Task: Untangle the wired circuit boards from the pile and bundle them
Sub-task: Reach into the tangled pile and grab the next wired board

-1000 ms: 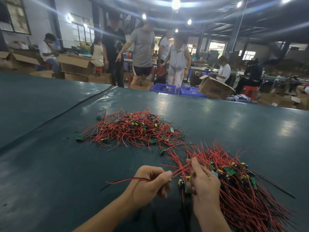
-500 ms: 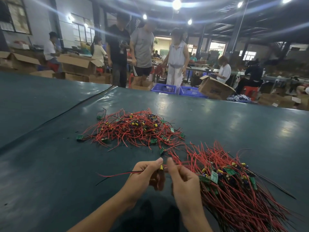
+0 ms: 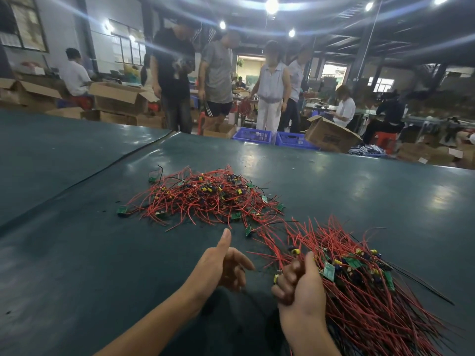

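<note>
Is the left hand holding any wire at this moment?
No: the left hand is open with its thumb up, empty above the table, while the right hand grips the wired boards.

Single head-worn wide-angle view, looking forward and down, close over the table [image 3: 77,253], workshop beyond

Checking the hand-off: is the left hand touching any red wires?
Apart. The head view shows the left hand open, with bare table between it and the red wires.

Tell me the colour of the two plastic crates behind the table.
Blue, seen in the head view: two blue slotted plastic crates side by side.
</note>
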Tool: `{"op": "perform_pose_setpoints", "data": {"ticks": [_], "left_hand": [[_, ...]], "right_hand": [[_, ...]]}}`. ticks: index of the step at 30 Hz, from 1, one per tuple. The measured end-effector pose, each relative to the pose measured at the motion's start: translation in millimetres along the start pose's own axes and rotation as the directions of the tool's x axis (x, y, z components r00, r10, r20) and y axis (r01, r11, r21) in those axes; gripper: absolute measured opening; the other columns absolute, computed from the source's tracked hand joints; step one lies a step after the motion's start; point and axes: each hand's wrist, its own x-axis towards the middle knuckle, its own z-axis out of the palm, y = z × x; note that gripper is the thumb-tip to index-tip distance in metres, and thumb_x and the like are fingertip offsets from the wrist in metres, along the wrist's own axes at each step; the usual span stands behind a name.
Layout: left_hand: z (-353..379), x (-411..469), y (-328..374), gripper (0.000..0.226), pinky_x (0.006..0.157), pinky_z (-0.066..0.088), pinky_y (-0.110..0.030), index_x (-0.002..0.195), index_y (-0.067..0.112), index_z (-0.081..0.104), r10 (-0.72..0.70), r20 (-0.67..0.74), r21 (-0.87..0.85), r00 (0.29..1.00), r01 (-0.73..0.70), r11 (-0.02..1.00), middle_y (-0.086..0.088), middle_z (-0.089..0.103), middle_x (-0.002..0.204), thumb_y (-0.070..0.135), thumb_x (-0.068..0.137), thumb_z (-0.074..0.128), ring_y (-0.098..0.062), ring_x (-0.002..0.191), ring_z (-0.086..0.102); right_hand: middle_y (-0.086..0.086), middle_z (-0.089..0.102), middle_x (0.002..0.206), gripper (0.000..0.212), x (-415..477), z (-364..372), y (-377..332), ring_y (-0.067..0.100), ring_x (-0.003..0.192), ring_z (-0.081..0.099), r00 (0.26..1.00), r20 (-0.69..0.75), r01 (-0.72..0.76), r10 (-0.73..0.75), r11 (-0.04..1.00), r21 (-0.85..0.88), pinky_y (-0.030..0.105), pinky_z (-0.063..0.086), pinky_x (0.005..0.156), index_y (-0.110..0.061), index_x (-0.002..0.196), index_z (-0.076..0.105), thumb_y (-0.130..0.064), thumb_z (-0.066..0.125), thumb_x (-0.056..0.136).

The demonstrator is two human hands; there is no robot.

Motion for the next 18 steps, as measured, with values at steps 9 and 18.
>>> {"op": "perform_pose_setpoints", "data": {"ticks": [9,18], "left_hand": [[-36.9,34.8,2.3,0.014,0.072,0.047,-0.026,0.085,0.020,0.069,0.540,-0.149,0.726,0.829,-0.279,0.629,0.006,0.065,0.083,0.028,0.093,0.062,-0.009,0.077,0.058],[-27.5,95.5,-3.2,0.050,0.108,0.037,-0.043,0.139,0.023,0.044,0.287,0.130,0.943,0.949,-0.208,0.261,-0.001,0.050,0.139,0.039,0.093,0.055,-0.021,0.127,0.044]], "right_hand": [[-0.005,0.037,0.048,0.056,3.1,-2.0,-8.1,0.007,0.033,0.027,0.995,0.019,0.094,-0.099,0.979,0.181,0.017,0.024,0.032,-0.014,0.077,0.057,-0.060,0.032,0.099],[-0.005,0.039,0.050,0.053,7.3,-3.6,-6.8,0.007,0.035,0.028,0.991,-0.001,0.134,-0.135,0.984,0.118,0.017,0.025,0.033,-0.014,0.081,0.058,-0.057,0.036,0.100]]}}
